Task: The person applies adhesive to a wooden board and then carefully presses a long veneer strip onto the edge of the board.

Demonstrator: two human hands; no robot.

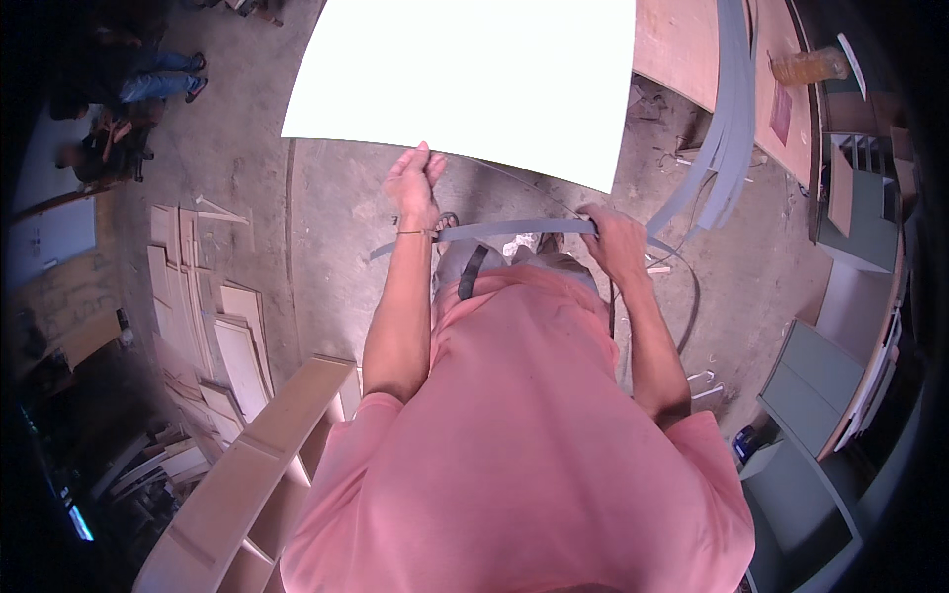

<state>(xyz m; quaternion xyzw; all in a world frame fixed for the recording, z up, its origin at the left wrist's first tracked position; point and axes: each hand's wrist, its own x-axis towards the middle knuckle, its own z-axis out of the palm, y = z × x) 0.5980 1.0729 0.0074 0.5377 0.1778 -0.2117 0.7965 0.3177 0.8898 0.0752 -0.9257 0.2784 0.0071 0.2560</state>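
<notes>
A large, brightly lit white panel lies in front of me at the far side. At its near edge the fingertips of my left hand are pressed together on a thin strip, seen edge-on. From there the strip runs slantwise to my right hand. My right hand is closed round a grey edging strip. One length of it stretches left across my thighs and passes under my left wrist. Part of the strip trails down behind my right forearm. What lies within the right palm is hidden.
More grey strips hang off a wooden sheet at the right. Cut boards lie on the floor to the left, near a wooden shelf unit. Grey-green cabinets stand at the right. Other people are at the far left.
</notes>
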